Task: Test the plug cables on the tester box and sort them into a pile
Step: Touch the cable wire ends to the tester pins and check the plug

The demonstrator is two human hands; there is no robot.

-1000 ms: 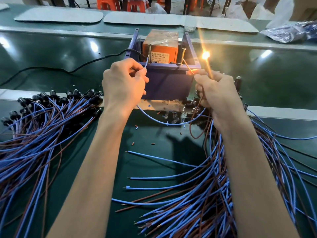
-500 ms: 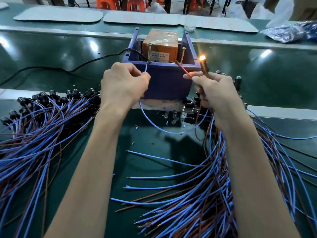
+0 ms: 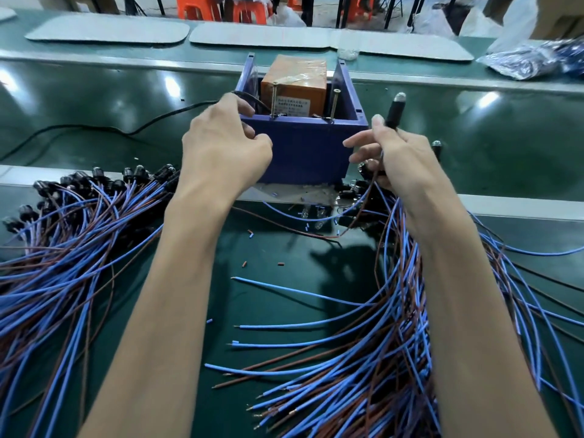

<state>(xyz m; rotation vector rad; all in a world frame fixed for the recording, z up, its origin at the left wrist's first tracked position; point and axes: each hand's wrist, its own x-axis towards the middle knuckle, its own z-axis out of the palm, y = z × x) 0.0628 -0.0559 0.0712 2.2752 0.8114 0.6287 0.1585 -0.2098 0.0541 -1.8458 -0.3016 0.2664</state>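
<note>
- Many cables in pile at nine o'clock, likely tested; untested bundle left at four.
- Right hand pinching unlit plug cable, one o'clock, beside tester box.
- Left hand curled; hold unclear.

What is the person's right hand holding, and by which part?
The right hand holds a black plug cable by the lower end of its black body; the rounded tip sticks up.

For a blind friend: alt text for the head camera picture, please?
A person's right hand holds up a black plug cable beside a blue tester box, while the left hand curls at the box's front. A left pile and right pile of cables flank the arms.
</note>
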